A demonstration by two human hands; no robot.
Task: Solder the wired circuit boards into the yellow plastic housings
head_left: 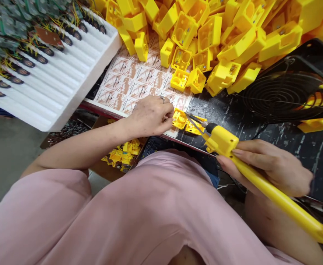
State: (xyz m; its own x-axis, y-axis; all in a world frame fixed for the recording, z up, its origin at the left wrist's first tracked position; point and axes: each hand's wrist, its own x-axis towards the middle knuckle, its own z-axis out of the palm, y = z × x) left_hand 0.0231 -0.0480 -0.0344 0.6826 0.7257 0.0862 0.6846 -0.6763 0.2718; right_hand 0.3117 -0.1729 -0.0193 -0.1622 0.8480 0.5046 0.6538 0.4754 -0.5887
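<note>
My right hand (271,165) is wrapped around a long yellow soldering iron (224,141) with a black collar and a thin metal tip. The tip points left, over a small open yellow plastic case (196,127) near the table's front edge. Left of that lies another open yellow case half (179,118), with small parts inside. My left hand (153,116), a ring on one finger, rests at this half's left side. Its fingers are curled together in a pinch, and what lies between the fingertips is hidden.
Yellow plastic cases (205,33) are heaped at the back. A black fan (285,88) with a wire guard stands at right. At left, a white foam tray (75,73) holds wired circuit boards. A cardboard box (122,154) of yellow parts sits below the table edge.
</note>
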